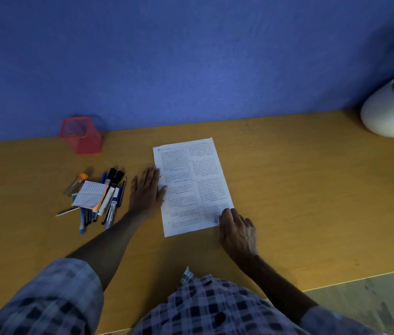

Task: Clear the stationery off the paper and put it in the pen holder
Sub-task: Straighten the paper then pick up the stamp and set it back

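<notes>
A printed white sheet of paper (192, 187) lies flat on the wooden desk, with nothing on top of it. My left hand (146, 191) rests flat, fingers spread, at the sheet's left edge. My right hand (237, 232) pinches the sheet's near right corner. A heap of stationery (96, 199) lies on the desk left of the sheet: pens, black-capped markers, a pencil, a small notepad and an orange-capped tube. The red mesh pen holder (81, 135) stands upright at the back left by the wall and looks empty.
A white round plant pot (384, 110) with green leaves stands at the back right. A blue wall runs behind the wooden desk (300, 189). The desk's front edge slants across the lower right, with floor beyond it.
</notes>
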A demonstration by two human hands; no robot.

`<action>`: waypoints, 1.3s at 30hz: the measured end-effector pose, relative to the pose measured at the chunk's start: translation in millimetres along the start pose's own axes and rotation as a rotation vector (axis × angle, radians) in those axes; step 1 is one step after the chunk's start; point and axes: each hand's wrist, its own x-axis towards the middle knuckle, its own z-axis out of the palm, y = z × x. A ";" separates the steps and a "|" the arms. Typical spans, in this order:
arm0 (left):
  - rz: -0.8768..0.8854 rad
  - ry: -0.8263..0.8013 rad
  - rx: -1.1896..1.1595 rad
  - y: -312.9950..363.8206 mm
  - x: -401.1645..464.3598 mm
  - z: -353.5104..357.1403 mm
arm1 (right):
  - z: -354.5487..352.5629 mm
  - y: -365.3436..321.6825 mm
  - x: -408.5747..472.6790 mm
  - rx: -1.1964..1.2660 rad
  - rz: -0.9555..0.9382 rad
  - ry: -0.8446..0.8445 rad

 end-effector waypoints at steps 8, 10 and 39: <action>-0.006 -0.027 0.005 1.4 -0.4 -1.9 | -4.5 2.0 5.6 0.001 -0.022 -0.017; -0.005 -0.027 0.006 2.0 -1.1 -2.2 | -6.3 2.6 7.5 0.009 -0.008 -0.038; 0.019 0.055 0.022 1.9 -4.8 0.9 | -127.8 1.6 62.1 2.156 0.555 -0.224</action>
